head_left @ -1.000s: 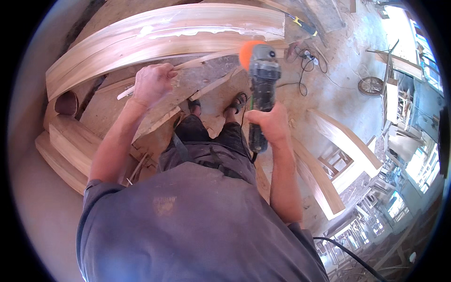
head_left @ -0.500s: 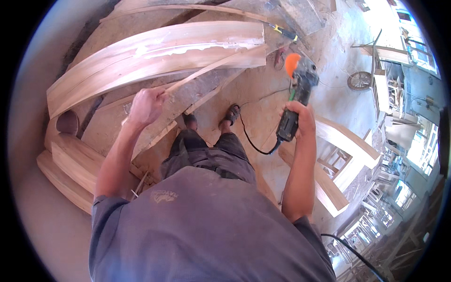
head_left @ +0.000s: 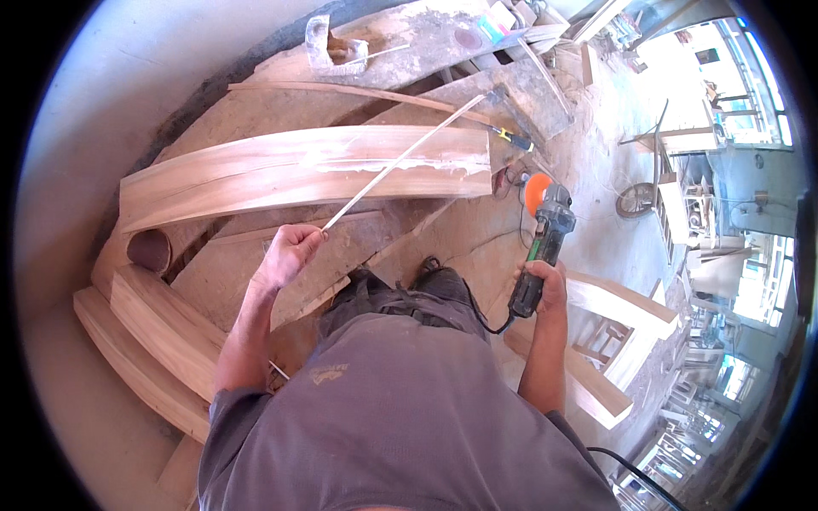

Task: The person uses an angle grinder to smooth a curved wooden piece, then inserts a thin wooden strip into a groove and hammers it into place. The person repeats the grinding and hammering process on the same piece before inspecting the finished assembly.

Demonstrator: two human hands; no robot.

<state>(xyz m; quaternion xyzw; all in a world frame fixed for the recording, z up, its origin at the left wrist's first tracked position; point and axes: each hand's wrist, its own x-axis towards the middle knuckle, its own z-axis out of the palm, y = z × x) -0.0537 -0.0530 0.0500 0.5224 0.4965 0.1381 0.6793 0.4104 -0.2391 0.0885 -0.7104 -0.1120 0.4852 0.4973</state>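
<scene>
Head view: dusty work surface [head_left: 234, 285] spreading beyond the left hand [head_left: 292, 255], curved board [head_left: 298, 175] lying on it; wheel [head_left: 635, 200] resting rightward past the right hand [head_left: 550, 285]. Left fist pinching the near end of a thin stick [head_left: 400, 162], which is slanting away across the board. Right hand gripping a grinder [head_left: 555, 223], its orange disc [head_left: 536, 194] sitting beyond the fingers.

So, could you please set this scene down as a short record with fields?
Left hand: pinching a thin pale strip near one end
Right hand: gripping a power tool by its body
Disc: orange, apart from the board
Board: curved, wooden, with whitish patches; the strip crosses it in view, contact unclear
Lower left: curved wooden pieces
Right side: spoked wheel
</scene>
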